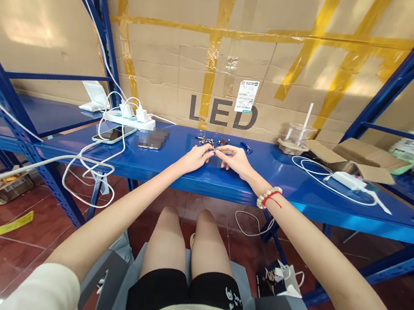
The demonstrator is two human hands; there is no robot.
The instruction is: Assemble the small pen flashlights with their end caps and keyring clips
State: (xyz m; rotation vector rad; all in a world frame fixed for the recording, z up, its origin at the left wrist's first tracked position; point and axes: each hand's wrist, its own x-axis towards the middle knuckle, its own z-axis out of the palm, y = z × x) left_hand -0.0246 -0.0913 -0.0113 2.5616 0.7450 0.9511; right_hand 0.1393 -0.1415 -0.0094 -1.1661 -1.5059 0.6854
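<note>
Over the front part of the blue shelf (174, 163), my left hand (195, 157) and my right hand (235, 160) meet at the fingertips. Both are closed in a pinch around a small metallic piece (213, 150), too small to name and partly covered by the fingers. Just beyond the hands lies a loose group of small metal and reddish-brown pieces (222, 142), their kind unclear. A small blue item (246, 147) with a dark loop rests to the right of that group.
At left are a white power strip (129, 120) with plugs, a phone (115, 134), a dark blurred item (152, 139) and trailing white cables. To the right stand a plastic cup with a straw (300, 134), an opened cardboard box (352, 154) and a white adapter (348, 180).
</note>
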